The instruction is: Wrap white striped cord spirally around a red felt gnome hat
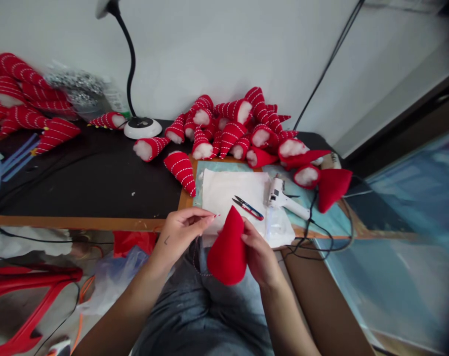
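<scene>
My right hand [259, 252] grips a plain red felt cone [229, 252] by its right side, its tip pointing up, above my lap. Left of the cone, my left hand [187, 227] pinches the end of a thin red-and-white cord [196, 262], whose rest hangs down below the hand. Just beyond the cone, small thread snips [248, 207] lie on a white sheet [220, 185]. A white glue gun [287, 200] rests to the right of the snips.
Striped red stuffed cones [229, 136] pile up along the back of the black table [83, 183]. A lamp base [142, 127] stands left of them, with more cones [27, 99] at far left. Cables [320, 242] hang at the right edge. A red stool [27, 287] is below left.
</scene>
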A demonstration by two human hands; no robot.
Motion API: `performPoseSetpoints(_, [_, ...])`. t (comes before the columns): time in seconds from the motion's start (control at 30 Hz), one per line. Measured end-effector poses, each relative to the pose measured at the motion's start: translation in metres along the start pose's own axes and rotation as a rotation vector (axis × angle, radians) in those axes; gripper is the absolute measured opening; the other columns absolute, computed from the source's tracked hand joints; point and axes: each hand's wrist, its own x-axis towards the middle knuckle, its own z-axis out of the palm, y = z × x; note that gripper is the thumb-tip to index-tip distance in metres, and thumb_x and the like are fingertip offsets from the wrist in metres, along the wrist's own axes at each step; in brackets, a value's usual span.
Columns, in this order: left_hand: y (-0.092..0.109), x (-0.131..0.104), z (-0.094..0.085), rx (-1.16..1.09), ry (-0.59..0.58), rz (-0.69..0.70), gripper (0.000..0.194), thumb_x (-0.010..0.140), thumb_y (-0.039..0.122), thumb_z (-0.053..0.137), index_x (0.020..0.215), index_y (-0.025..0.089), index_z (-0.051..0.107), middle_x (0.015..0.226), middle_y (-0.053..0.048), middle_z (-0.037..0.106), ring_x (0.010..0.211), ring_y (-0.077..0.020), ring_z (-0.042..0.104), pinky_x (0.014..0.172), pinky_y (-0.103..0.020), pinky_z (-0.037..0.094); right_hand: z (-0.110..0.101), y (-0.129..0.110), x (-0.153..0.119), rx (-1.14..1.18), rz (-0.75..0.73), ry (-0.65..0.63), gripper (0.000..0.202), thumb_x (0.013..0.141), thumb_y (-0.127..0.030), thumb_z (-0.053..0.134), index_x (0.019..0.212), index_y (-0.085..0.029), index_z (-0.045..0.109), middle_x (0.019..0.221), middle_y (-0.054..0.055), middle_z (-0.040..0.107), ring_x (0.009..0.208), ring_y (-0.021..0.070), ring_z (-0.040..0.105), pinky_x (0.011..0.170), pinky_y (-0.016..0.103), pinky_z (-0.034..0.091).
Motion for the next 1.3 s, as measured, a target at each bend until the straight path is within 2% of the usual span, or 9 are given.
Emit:
performPoseSetpoints(0.1, [0.001,-0.002,0.007,-0.028,-0.002,0.051,0.016,0.081,0.04,0.088,0.087,0.025,0.084,0.075,-0.002,0.072,0.06,-0.0077,0.055,0.052,-0.015,0.04,0.004,0.002,-0.003,0.086,-0.015,-0.024,0.044,0.086,-0.048,0.071,0.122,-0.024,0.062,0.1,0.003,0.07,0.091,0.023,0.068,0.082,0.032,0.054])
performPoseSetpoints(0.2, [0.004,-0.005,0.014,-0.045,0.018,0.09,0.015,0.08,0.038,0.089,0.085,0.025,0.083,0.08,-0.002,0.073,0.07,-0.0099,0.061,0.061,-0.016,0.046,0.008,0.002,-0.008,0.065,-0.041,-0.083,0.048,0.089,-0.06,0.071,0.12,-0.026,0.059,0.095,0.003,0.069,0.083,0.0219,0.068,0.076,0.033,0.055])
performPoseSetpoints(0.4, [0.014,-0.013,0.027,-0.197,-0.037,0.104,0.012,0.083,0.037,0.088,0.083,0.026,0.082,0.075,0.0,0.071,0.068,-0.0084,0.061,0.061,-0.014,0.048,0.012,0.001,-0.01,-0.02,-0.074,-0.096,0.037,0.091,-0.054,0.073,0.111,-0.023,0.068,0.105,0.005,0.072,0.096,0.021,0.068,0.086,0.03,0.054])
performPoseSetpoints(0.6, [0.016,-0.016,0.034,-0.256,-0.086,0.035,0.012,0.08,0.033,0.089,0.083,0.025,0.082,0.075,-0.001,0.072,0.065,-0.0097,0.062,0.059,-0.016,0.05,0.003,0.01,-0.007,0.017,-0.053,-0.048,0.043,0.089,-0.055,0.074,0.118,-0.024,0.073,0.108,0.006,0.075,0.1,0.0242,0.068,0.085,0.034,0.057])
performPoseSetpoints(0.77, [0.015,-0.015,0.036,-0.288,-0.073,0.006,0.013,0.078,0.033,0.091,0.081,0.024,0.081,0.073,-0.001,0.071,0.065,-0.0099,0.062,0.058,-0.016,0.05,0.005,0.011,-0.007,0.018,-0.031,-0.069,0.046,0.089,-0.057,0.073,0.122,-0.024,0.074,0.101,0.006,0.076,0.095,0.0247,0.071,0.088,0.036,0.057])
performPoseSetpoints(0.93, [0.014,-0.017,0.04,-0.277,-0.023,-0.012,0.015,0.078,0.034,0.091,0.08,0.024,0.08,0.07,0.001,0.068,0.065,-0.0077,0.059,0.059,-0.014,0.048,0.013,0.009,-0.007,0.078,-0.041,0.002,0.04,0.084,-0.053,0.081,0.112,-0.026,0.078,0.1,0.002,0.077,0.085,0.0185,0.07,0.082,0.028,0.057])
performPoseSetpoints(1.1, [0.015,-0.017,0.046,-0.293,0.009,0.019,0.016,0.078,0.031,0.091,0.081,0.022,0.078,0.075,0.0,0.071,0.068,-0.0079,0.062,0.062,-0.013,0.049,0.012,0.009,-0.007,0.094,-0.052,-0.02,0.033,0.086,-0.05,0.08,0.109,-0.026,0.078,0.103,0.0,0.076,0.086,0.0149,0.067,0.077,0.022,0.055])
performPoseSetpoints(1.3, [0.016,-0.017,0.049,-0.263,0.039,0.017,0.022,0.076,0.032,0.09,0.078,0.018,0.073,0.072,-0.001,0.069,0.067,-0.0106,0.062,0.061,-0.017,0.05,0.007,0.009,-0.008,-0.019,-0.054,-0.019,0.036,0.089,-0.054,0.074,0.11,-0.025,0.073,0.107,0.002,0.073,0.09,0.0196,0.065,0.075,0.028,0.054])
